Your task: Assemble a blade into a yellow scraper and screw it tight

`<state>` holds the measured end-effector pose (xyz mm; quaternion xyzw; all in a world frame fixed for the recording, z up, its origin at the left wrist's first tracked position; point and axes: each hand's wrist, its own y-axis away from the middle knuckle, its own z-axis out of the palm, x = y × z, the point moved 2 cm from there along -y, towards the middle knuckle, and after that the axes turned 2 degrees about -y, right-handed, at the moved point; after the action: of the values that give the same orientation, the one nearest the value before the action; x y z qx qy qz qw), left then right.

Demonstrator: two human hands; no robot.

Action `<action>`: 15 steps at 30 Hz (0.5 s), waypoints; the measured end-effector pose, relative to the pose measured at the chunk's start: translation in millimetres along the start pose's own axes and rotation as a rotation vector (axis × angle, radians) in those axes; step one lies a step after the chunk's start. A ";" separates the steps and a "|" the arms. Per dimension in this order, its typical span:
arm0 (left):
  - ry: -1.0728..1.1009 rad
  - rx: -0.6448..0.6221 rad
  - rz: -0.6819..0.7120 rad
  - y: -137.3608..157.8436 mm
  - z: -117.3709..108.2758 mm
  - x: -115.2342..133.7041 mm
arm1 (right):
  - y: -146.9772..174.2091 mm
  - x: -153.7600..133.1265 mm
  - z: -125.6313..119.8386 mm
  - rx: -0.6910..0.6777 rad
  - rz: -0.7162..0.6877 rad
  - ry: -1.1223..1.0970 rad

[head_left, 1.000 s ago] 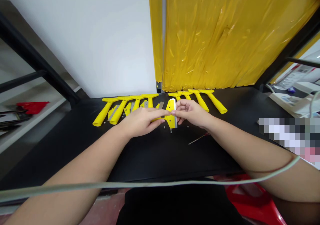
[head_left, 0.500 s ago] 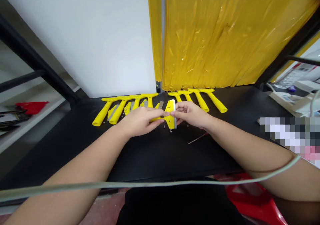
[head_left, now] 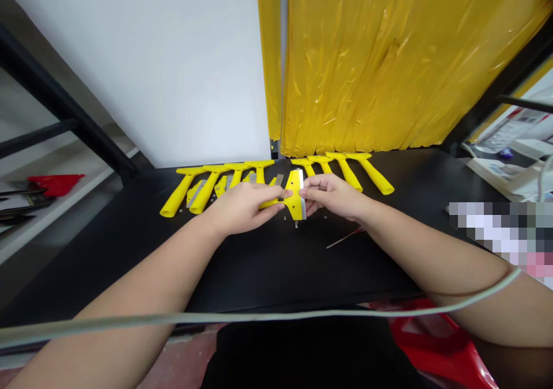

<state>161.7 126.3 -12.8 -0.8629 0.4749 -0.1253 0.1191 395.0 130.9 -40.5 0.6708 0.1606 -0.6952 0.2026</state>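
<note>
Both hands on a yellow scraper, its blade edge facing right

The yellow scraper (head_left: 295, 196) is held over the middle of the black desk (head_left: 268, 274), between the two hands; whether it touches the desktop cannot be told. Its long axis runs left to right across the view: the handle lies toward the left hand (head_left: 244, 207), and the broad head points right. The metal blade (head_left: 303, 211) along that head stands crosswise to the handle, running away from the person.

Compared with half a second ago, the right thumb has slid from the face of the head, where it met the left index finger, out to the blade edge, and a strip of yellow now shows between the two. The scraper's direction is unchanged.

The left hand is palm down, its fingers closed on the handle, index finger reaching onto the head and thumb below. The right hand (head_left: 332, 195) comes in from the opposite side, its fingers pinching the blade edge with the thumb on top and the rest curled beneath. Both forearms angle inward.

Loose screws (head_left: 296, 225) lie just nearer the person than the head, and a screwdriver (head_left: 343, 240) rests near the right wrist.
</note>
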 end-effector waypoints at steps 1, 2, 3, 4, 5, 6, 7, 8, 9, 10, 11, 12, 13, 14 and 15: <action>-0.003 0.005 -0.003 0.4 0.2 -0.4 | 0.1 -0.1 -0.3 0.000 -0.001 -0.001; -0.005 0.006 -0.003 0.7 0.3 -0.8 | 0.2 0.0 -0.5 0.005 -0.003 0.001; -0.008 0.005 -0.003 0.9 0.3 -1.0 | 0.3 0.1 -0.8 0.014 -0.005 0.006; -0.010 0.000 -0.004 1.0 0.3 -1.2 | 0.3 0.4 -0.9 0.024 -0.006 0.012; -0.012 -0.006 -0.006 1.0 0.2 -1.3 | 0.3 0.8 -1.0 0.033 -0.006 0.015; -0.013 -0.010 -0.011 0.9 0.1 -1.3 | 0.3 1.3 -1.1 0.040 -0.003 0.015; -0.013 -0.014 -0.016 0.7 0.0 -1.3 | 0.3 1.7 -1.1 0.045 -0.001 0.011; -0.012 -0.015 -0.021 0.5 0.0 -1.2 | 0.3 2.2 -1.3 0.051 0.001 0.005; -0.011 -0.017 -0.026 0.4 0.0 -1.0 | 0.2 2.6 -1.5 0.057 0.003 -0.001; -0.009 -0.018 -0.028 0.2 0.2 -0.9 | 0.2 2.9 -1.9 0.062 0.003 -0.005; -0.007 -0.018 -0.032 0.2 0.4 -0.8 | 0.1 3.2 -2.2 0.065 0.002 -0.007; -0.003 -0.017 -0.035 0.1 0.6 -0.7 | 0.0 3.5 -2.6 0.065 0.001 -0.009; 0.000 -0.017 -0.040 0.2 0.9 -0.8 | -0.1 3.8 -2.9 0.063 0.000 -0.011; 0.002 -0.017 -0.044 0.3 1.2 -0.8 | -0.2 4.0 -3.2 0.059 -0.001 -0.015; 0.002 -0.017 -0.049 0.4 1.4 -0.9 | -0.4 4.2 -3.4 0.055 -0.002 -0.020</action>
<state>161.3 127.0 -14.4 -0.8750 0.4550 -0.1251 0.1080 397.7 132.7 -44.9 0.6689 0.1399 -0.7062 0.1851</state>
